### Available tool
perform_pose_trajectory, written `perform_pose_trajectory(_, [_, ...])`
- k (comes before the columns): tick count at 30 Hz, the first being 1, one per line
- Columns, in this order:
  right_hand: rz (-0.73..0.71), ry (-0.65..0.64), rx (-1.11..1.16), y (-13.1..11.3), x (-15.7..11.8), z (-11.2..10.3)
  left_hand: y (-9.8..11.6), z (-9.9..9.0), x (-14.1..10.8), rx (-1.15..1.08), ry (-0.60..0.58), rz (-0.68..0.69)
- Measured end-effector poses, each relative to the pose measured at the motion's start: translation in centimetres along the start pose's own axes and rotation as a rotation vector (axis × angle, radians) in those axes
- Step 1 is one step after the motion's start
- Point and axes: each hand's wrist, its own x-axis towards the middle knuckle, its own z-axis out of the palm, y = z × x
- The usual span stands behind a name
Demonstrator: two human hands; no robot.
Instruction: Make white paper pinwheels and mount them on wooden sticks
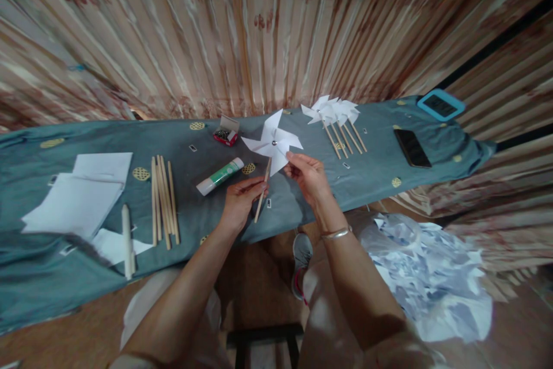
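Note:
A white paper pinwheel point(276, 137) with a silver pin at its centre is held over the middle of the table. My left hand point(242, 201) pinches its wooden stick point(260, 205) below the paper. The fingers of my right hand point(307, 174) are closed on the pinwheel's lower right blade. Left of the pinwheel stands a small open red box point(225, 132) with metal pins inside, and a green and white glue stick point(220, 177) lies below it. Several finished-looking pinwheels point(332, 111) lie overlapped to the right, their sticks pointing toward me.
Several loose wooden sticks point(163, 202), a white pen-like tool point(127, 239) and white paper sheets point(82, 193) lie at the left. At the right are a black phone point(412, 148) and a blue-framed clock point(440, 105). A bag of paper scraps point(432, 277) sits below the table.

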Motion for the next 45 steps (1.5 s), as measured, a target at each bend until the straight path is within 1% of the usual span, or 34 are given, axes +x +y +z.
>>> perform_pose_trajectory(10, [0.036, 0.021, 0.072, 0.7, -0.4, 0.8, -0.1, 0.0, 0.0, -0.017, -0.006, 0.020])
perform_pose_trajectory(23, [0.009, -0.007, 0.020, 1.3, -0.6, 1.4, -0.3, -0.1, 0.1, -0.019, -0.002, 0.026])
perform_pose_trajectory(29, [-0.005, -0.018, -0.009, 1.5, -0.6, 1.6, -0.2, 0.2, 0.1, -0.061, 0.014, 0.008])
perform_pose_trajectory(33, [-0.075, -0.036, -0.130, 1.6, -0.8, 1.4, 0.0, 0.5, 0.1, -0.090, 0.010, -0.018])
perform_pose_trajectory(36, [-0.177, -0.075, -0.283, 1.8, -1.4, 0.9, 0.3, 0.7, 0.2, -0.135, -0.009, -0.027])
perform_pose_trajectory(38, [-0.241, -0.096, -0.387, 2.1, -2.1, 0.4, 0.7, 0.8, 0.3, -0.188, 0.001, -0.020])
perform_pose_trajectory(42, [-0.268, -0.160, -0.603, 3.1, -3.4, -0.3, 1.4, 1.1, 0.3, -0.279, 0.025, -0.003])
perform_pose_trajectory(45, [-0.268, -0.188, -0.671, 3.8, -4.0, -0.1, 1.6, 1.1, 0.3, -0.291, 0.019, 0.009])
